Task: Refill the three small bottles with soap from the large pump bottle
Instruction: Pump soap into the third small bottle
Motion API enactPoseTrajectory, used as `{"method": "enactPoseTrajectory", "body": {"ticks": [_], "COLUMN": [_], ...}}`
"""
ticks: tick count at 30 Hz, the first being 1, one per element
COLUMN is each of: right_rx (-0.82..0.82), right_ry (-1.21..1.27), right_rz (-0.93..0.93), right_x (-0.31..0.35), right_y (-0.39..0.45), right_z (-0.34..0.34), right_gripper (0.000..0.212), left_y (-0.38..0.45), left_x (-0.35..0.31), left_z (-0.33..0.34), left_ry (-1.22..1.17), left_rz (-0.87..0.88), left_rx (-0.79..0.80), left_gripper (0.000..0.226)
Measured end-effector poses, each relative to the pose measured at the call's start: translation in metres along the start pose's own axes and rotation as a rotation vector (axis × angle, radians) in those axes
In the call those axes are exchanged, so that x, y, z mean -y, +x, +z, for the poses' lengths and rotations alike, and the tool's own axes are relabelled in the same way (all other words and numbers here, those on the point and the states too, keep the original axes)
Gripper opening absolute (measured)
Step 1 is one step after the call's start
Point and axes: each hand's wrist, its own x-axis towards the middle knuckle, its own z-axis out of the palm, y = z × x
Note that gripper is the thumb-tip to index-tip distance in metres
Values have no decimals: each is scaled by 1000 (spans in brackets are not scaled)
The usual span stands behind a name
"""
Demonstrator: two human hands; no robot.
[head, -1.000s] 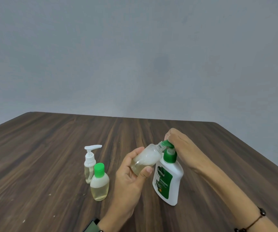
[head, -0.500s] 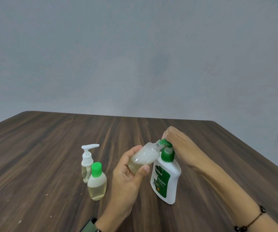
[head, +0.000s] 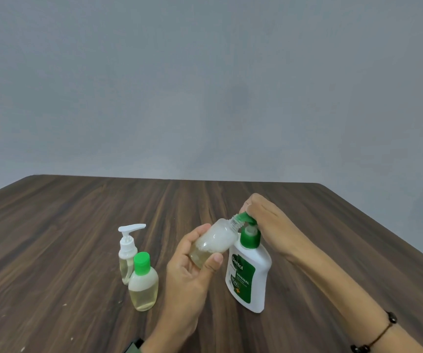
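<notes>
The large white pump bottle with a green label and green pump stands on the wooden table. My right hand rests on top of its green pump head, fingers curled over it. My left hand grips a small clear uncapped bottle, tilted with its threaded neck at the pump's spout. Foamy, yellowish soap sits in it. To the left stand a small bottle with a green cap and, behind it, a small clear bottle with a white pump, both holding pale yellow liquid.
The dark wooden table runs far back to a grey wall. Its right edge slants close past my right forearm. Small white specks lie on the wood at the front left.
The pump head has risen a little between the earlier frames and now, showing more of its white stem. The whole scene has shifted slightly in view. Both hands keep their hold.
</notes>
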Motion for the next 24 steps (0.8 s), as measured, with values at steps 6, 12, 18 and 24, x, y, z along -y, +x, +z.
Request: {"method": "enactPoseTrajectory", "body": {"ticks": [6,12,18,24], "right_rx": [-29,10,-13,-23], "right_ry": [-2,-63,-41,-54], "right_rz": [24,-9,10,-22], "right_x": [-14,1,-10,0], "right_y": [-9,3,-10,-4], "right_z": [9,2,5,3], "right_gripper": [23,18,23,21], "left_y": [-4,0,-4,-2], "left_x": [4,2,1,-2], "left_z": [-2,-1,-3,-2], "left_ry": [-7,0,5,-8], "left_rz": [-41,-10,-23,-4], "left_rx": [31,11,24,21], "left_gripper": [63,53,53,46]}}
